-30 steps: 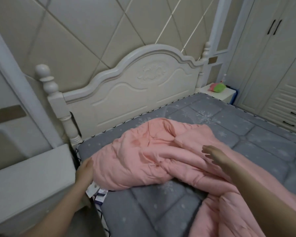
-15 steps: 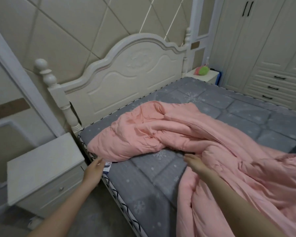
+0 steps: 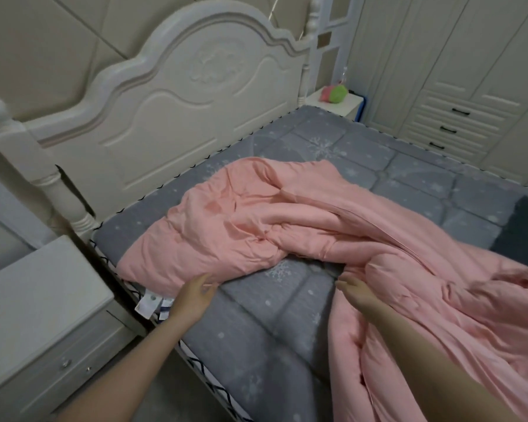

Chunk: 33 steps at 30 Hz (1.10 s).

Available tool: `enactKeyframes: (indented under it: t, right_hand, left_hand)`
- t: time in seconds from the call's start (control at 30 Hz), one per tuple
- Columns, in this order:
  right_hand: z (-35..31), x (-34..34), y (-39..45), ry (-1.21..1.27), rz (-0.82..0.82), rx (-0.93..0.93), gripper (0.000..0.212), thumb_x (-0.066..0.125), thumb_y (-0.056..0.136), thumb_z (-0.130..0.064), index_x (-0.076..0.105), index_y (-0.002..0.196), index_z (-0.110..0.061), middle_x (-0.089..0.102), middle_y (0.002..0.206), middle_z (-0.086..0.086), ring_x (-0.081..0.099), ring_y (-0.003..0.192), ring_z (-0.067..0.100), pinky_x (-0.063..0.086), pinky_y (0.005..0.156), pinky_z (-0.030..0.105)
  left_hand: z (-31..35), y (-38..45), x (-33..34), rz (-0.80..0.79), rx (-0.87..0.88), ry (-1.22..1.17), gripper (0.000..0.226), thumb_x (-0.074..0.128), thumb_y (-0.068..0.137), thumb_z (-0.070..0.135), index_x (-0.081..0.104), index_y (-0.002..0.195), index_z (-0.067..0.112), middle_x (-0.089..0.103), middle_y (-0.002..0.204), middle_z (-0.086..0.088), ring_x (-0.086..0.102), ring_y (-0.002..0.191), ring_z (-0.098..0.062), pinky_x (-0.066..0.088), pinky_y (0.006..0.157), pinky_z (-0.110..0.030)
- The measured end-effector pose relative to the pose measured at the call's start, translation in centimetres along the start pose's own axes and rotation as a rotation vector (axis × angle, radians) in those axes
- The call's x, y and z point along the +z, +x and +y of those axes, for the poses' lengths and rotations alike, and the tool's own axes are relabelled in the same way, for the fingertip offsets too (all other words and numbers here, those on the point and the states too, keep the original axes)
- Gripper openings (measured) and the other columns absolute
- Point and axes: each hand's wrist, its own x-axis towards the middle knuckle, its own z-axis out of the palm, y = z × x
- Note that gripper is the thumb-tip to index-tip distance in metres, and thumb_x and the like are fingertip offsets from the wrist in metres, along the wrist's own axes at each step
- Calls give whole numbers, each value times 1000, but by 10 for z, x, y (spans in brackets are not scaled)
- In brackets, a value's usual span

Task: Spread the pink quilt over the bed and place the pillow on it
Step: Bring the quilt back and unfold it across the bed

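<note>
a home bedroom: a bed with a carved white headboard point(image 3: 177, 95) and grey snowflake mattress point(image 3: 287, 330), white nightstands point(image 3: 37, 315) on either side, a fitted wardrobe point(image 3: 470, 71) with drawers along the far wall, padded wall panels behind

Crumpled pink quilt point(image 3: 287, 220) bunched on mattress point(image 3: 256, 324)

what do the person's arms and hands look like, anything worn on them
Both forearms are bare as far as the picture shows, with no sleeves in view. The left hand and right hand show no gloves, rings, watch or bands on the wrists.
</note>
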Motion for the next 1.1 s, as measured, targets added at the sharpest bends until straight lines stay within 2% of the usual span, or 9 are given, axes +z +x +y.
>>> enactKeyframes:
  t: [0.07,0.23,0.43,0.53,0.7,0.8,0.9,0.97,1.1]
  right_hand:
    - [-14,9,16,-91,8,18,41,51,93,-19,52,129,0,54,131,14,49,122,24,33,101,28]
    - [-16,30,33,-211,24,113,38,50,92,-28,56,121,-4,61,122,16,56,113,30,40,89,28]
    - [4,41,59,-163,-14,242,33,51,94,-25,62,111,1,62,119,19,56,111,29,40,88,28]
    - [13,44,81,-160,-11,287,31,50,94,-26,64,105,-1,64,115,18,58,109,29,40,81,26]
    - [39,52,111,-190,-15,372,40,48,95,-29,52,124,-2,56,130,17,51,121,29,38,87,25]
    - [60,61,130,-140,-6,452,53,48,94,-31,39,136,0,46,140,18,44,129,30,35,98,25]
    - [84,78,148,-73,20,521,56,52,93,-30,38,136,3,44,141,21,42,130,31,34,100,27]
    - [97,91,154,-128,60,517,56,56,90,-32,41,132,2,48,135,22,46,125,33,38,98,32]
    - [118,120,158,-389,126,544,76,66,77,-50,38,128,-1,45,129,17,45,121,33,42,94,38]
  left_hand:
    - [-14,33,-13,-24,48,74,38,56,90,13,54,127,7,54,129,-12,54,113,-26,36,90,-24]
    - [-25,94,-7,-113,140,218,39,58,88,18,56,126,10,54,131,-13,49,120,-27,36,101,-30]
    - [-22,130,51,-307,267,340,41,57,79,31,61,120,25,60,122,1,54,114,-21,44,94,-29]
    - [-30,142,87,-410,283,453,37,59,80,26,62,116,20,60,121,0,54,114,-22,44,94,-31]
    - [-24,164,129,-304,573,490,28,70,55,22,70,83,27,69,85,10,67,74,-13,48,63,-19]
    - [-31,187,148,-326,548,660,48,85,38,37,69,82,27,68,81,10,66,71,-11,48,59,-16]
    - [-61,210,169,-379,426,761,70,89,32,42,70,95,20,70,95,-1,67,84,-22,54,70,-29]
    - [-84,226,175,-397,418,787,77,90,35,36,67,106,17,66,110,-7,64,97,-27,53,79,-34]
    - [-119,261,166,-402,411,850,102,93,22,31,63,115,5,65,112,-14,66,91,-29,55,70,-37]
